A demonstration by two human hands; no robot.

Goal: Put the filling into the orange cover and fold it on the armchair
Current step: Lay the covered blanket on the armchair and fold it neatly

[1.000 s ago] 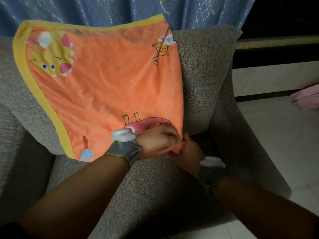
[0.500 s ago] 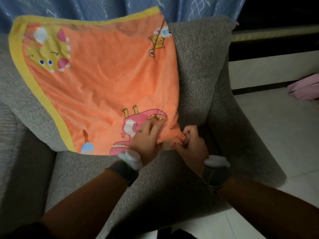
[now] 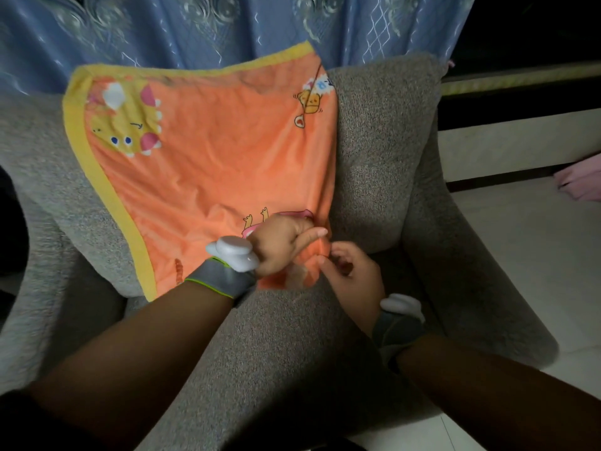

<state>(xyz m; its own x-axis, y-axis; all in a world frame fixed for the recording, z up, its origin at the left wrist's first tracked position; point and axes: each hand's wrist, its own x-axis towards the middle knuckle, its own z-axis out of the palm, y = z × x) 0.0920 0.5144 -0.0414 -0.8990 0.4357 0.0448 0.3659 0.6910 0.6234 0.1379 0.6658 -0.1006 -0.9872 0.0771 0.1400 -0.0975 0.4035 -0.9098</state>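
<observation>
The orange cover [image 3: 211, 170], yellow-edged with cartoon prints, lies spread flat against the backrest of the grey armchair [image 3: 383, 151], its lower edge reaching the seat. My left hand [image 3: 283, 245] is closed on the cover's lower right corner, fingers curled over the fabric. My right hand [image 3: 351, 275] sits just right of it, fingertips pinching the same corner's edge. Whether filling is inside the cover I cannot tell; none shows outside it.
Blue patterned curtains [image 3: 195, 24] hang behind the armchair. A pale tiled floor [image 3: 520, 255] lies to the right, with a pink cloth [image 3: 582, 180] at the far right edge. The grey seat cushion [image 3: 292, 353] lies below my hands.
My left hand has turned from lying flat on the cover to gripping its corner from the side. The view has shifted down and right; the cover stays against the backrest.
</observation>
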